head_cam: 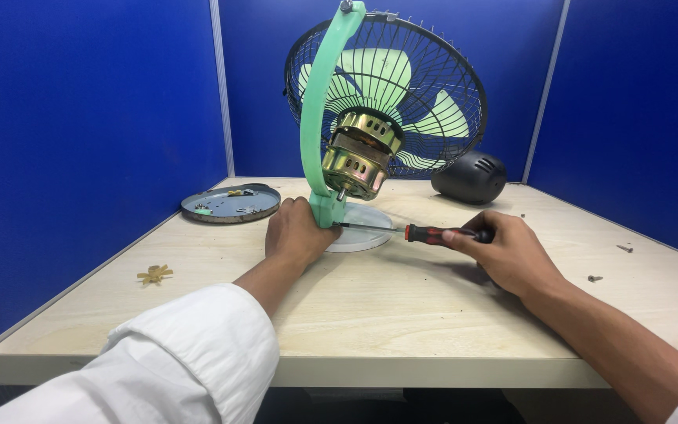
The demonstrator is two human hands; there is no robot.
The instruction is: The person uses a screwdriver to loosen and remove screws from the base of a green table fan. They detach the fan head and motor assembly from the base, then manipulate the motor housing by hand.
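The near half of the table (402,330) lies bare between the two forearms. Farther back the fan (370,118) stands mid-table, blocking the middle; the round tray (231,203) sits to its left, the black motor cover (471,177) to its right. Loose screws (595,278) dot the right edge.

We see a table (402,314) of pale wood, smooth and matt. Our left hand (296,233) holds the fan's stand (317,118), smooth green plastic with a soft shine. The motor (359,153) is shiny gold metal. The cage (441,71) is thin dark wire. Our right hand (508,251) grips a screwdriver (413,232) with a shiny metal shaft and a red and black handle. The motor cover (471,177) is matt black plastic. Our sleeve (190,353) is white cloth.
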